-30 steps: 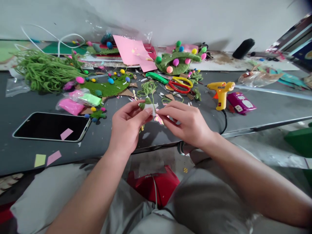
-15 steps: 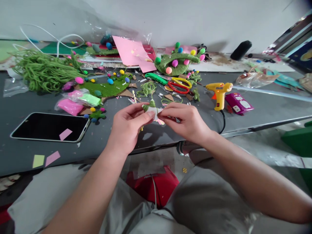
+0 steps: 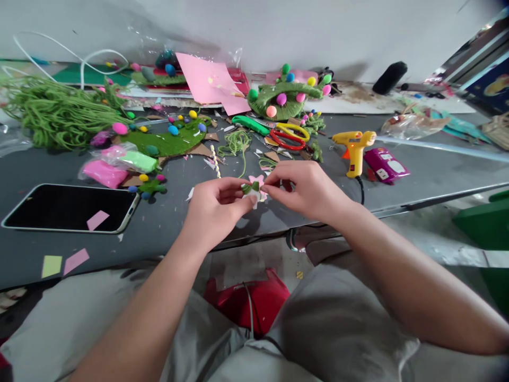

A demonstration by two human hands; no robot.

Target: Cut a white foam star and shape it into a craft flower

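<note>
Between thumb and fingers, my left hand [image 3: 210, 212] grips a small white cutout [image 3: 253, 201] partly wound with green yarn. The fingertips of my right hand [image 3: 306, 185] are pinched together at the cutout's right edge, on the green yarn, which they mostly cover. A strand leads from a loose heap of green yarn [image 3: 236, 142] down toward my left fingers. Behind the cutout, on the table, a pink paper shape [image 3: 257, 180] shows in part. A patterned paper straw [image 3: 215, 161] lies just beyond my left hand.
Scissors with red and yellow handles [image 3: 289, 139], a green cutter [image 3: 250, 125] and a yellow glue gun [image 3: 353, 151] lie beyond my hands. On the left are a phone [image 3: 67, 207], bagged pink clay [image 3: 105, 172] and a green yarn bundle [image 3: 59, 111]. A pom-pom-trimmed green wreath [image 3: 282, 101] sits behind.
Both hands have come slightly lower with the cutout, which is turned differently. The pink shape behind it shows more now. The whole view has shifted a little.
</note>
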